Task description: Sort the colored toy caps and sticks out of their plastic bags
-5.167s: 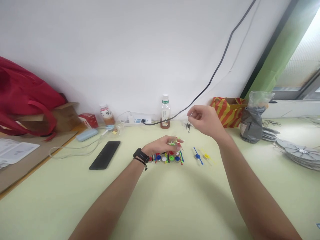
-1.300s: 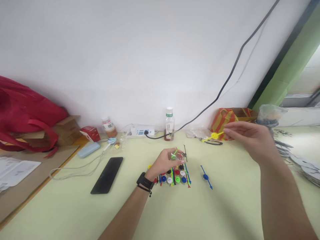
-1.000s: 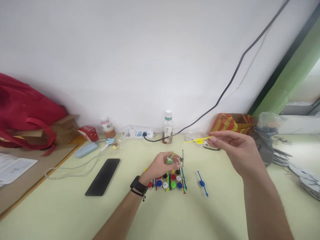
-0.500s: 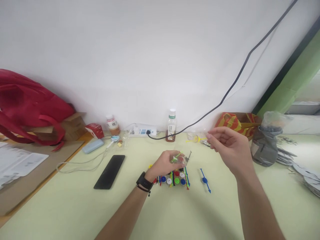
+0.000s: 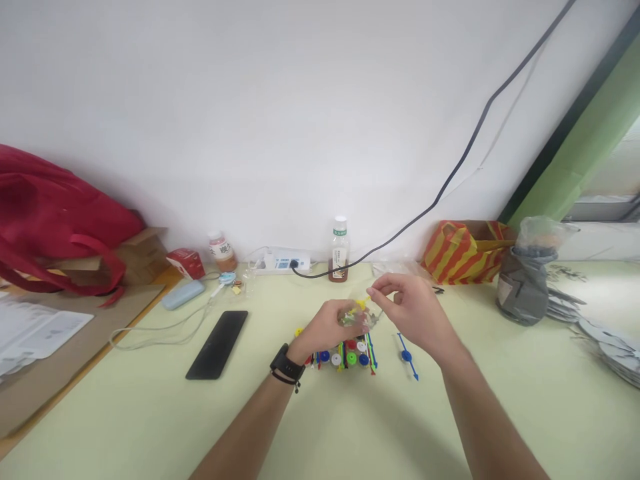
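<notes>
My left hand, a black band on its wrist, is closed around several arrow spinners with clear round bases; a green one partly shows. Just right of it, my right hand pinches the tip of a yellow arrow spinner, which lies against the bunch in the left hand. Below the left hand, on the table, several arrow spinners in blue, white, green, red and yellow stand packed in rows, partly hidden by the hand. Apart from them, to the right, lies a single blue arrow spinner.
A black phone lies left of the hands. Behind them stand a drink bottle and a power strip with a black cable. A striped bag and a grey bag are at the right.
My right hand has moved left with the yellow arrow spinner, from near the striped bag to the bunch in my left hand. My left hand stays almost in place.
</notes>
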Action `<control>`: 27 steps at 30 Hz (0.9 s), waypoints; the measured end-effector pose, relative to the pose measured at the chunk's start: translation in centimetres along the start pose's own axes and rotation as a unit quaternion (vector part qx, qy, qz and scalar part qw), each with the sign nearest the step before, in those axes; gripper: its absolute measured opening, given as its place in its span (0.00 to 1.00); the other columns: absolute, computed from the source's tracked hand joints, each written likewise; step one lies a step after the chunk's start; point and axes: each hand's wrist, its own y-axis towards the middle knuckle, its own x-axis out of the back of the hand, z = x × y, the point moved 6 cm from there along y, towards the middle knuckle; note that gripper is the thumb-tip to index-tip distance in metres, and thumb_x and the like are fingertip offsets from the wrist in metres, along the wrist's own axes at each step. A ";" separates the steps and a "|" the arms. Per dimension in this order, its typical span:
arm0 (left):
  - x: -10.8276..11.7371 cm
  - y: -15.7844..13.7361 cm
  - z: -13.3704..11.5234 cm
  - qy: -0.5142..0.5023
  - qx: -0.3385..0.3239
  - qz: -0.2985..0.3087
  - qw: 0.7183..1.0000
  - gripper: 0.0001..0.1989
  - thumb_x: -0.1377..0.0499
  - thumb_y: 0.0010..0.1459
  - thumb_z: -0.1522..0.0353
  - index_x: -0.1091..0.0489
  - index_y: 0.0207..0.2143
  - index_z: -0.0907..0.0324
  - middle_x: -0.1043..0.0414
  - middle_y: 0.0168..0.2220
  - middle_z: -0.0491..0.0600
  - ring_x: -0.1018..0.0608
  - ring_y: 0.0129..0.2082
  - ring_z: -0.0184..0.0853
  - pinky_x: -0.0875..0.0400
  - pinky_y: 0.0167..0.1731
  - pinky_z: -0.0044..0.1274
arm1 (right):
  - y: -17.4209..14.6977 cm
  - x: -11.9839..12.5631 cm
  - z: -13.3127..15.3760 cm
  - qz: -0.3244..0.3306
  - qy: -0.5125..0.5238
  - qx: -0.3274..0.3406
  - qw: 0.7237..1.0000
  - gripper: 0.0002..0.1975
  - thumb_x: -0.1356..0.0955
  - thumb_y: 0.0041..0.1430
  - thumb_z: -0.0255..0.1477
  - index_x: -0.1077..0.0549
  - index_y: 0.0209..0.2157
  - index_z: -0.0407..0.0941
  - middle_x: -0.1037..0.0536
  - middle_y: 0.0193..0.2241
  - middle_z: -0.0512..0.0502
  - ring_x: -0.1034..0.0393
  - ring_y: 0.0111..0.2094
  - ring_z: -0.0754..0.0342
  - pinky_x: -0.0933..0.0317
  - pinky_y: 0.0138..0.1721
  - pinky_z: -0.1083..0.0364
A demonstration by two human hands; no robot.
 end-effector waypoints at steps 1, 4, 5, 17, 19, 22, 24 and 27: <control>-0.1 0.0 -0.1 -0.003 0.002 0.003 1.000 0.12 0.35 0.59 0.61 0.23 0.38 0.62 0.22 0.38 0.50 0.22 0.39 0.40 0.28 0.40 0.26 | 0.0 -0.1 0.1 0.005 -0.011 0.009 1.000 0.15 0.33 0.65 0.40 0.21 0.32 0.46 0.18 0.32 0.45 0.32 0.23 0.54 0.41 0.26 0.55; -0.2 -0.1 -0.2 -0.025 0.007 0.013 1.000 0.14 0.35 0.60 0.60 0.23 0.40 0.62 0.22 0.39 0.51 0.22 0.40 0.41 0.27 0.41 0.27 | -0.2 0.1 0.4 0.017 -0.036 0.024 0.999 0.18 0.37 0.69 0.41 0.22 0.34 0.46 0.18 0.33 0.46 0.34 0.23 0.55 0.42 0.26 0.55; -0.2 -0.1 -0.2 -0.035 0.008 0.016 0.999 0.14 0.35 0.60 0.60 0.24 0.41 0.62 0.22 0.39 0.51 0.22 0.41 0.41 0.27 0.42 0.27 | -0.2 0.2 0.4 0.027 -0.042 0.029 0.998 0.19 0.38 0.69 0.42 0.22 0.33 0.46 0.19 0.32 0.47 0.35 0.22 0.55 0.43 0.25 0.55; -0.9 -2.8 0.5 -0.141 0.064 -0.027 0.988 0.24 0.27 0.50 0.56 0.22 0.44 0.61 0.22 0.41 0.54 0.20 0.43 0.42 0.23 0.41 0.27 | -2.5 5.6 -0.4 -0.090 -0.026 0.048 0.994 0.15 0.36 0.68 0.43 0.26 0.37 0.48 0.24 0.27 0.47 0.32 0.25 0.52 0.39 0.27 0.54; -2.1 -5.1 1.7 -0.139 0.096 -0.013 0.985 0.23 0.28 0.52 0.56 0.22 0.44 0.62 0.22 0.42 0.55 0.20 0.41 0.42 0.23 0.38 0.27 | -3.9 3.1 -3.8 0.038 -0.092 0.006 0.995 0.12 0.35 0.67 0.41 0.27 0.36 0.48 0.23 0.28 0.47 0.30 0.26 0.51 0.39 0.28 0.54; -3.6 -8.2 2.9 -0.131 0.102 0.007 0.986 0.23 0.27 0.51 0.57 0.21 0.46 0.61 0.21 0.44 0.55 0.20 0.43 0.43 0.24 0.44 0.30 | -7.5 -0.9 -9.8 0.158 -0.187 -0.076 0.967 0.06 0.33 0.61 0.37 0.28 0.37 0.50 0.22 0.28 0.45 0.26 0.30 0.44 0.39 0.30 0.51; -4.5 -9.5 3.4 -0.138 0.096 0.028 0.985 0.23 0.26 0.50 0.58 0.21 0.46 0.60 0.21 0.43 0.54 0.21 0.45 0.44 0.24 0.47 0.31 | -9.7 -2.8 -12.4 0.170 -0.199 -0.097 0.960 0.06 0.34 0.60 0.34 0.30 0.40 0.51 0.20 0.32 0.42 0.24 0.32 0.40 0.39 0.31 0.49; -5.0 -10.2 4.2 -0.141 0.110 0.012 0.984 0.22 0.26 0.49 0.57 0.21 0.43 0.60 0.22 0.42 0.54 0.21 0.43 0.42 0.23 0.42 0.30 | -11.0 -3.7 -13.9 0.138 -0.185 -0.100 0.968 0.08 0.38 0.63 0.32 0.33 0.43 0.52 0.20 0.35 0.42 0.24 0.35 0.38 0.37 0.32 0.47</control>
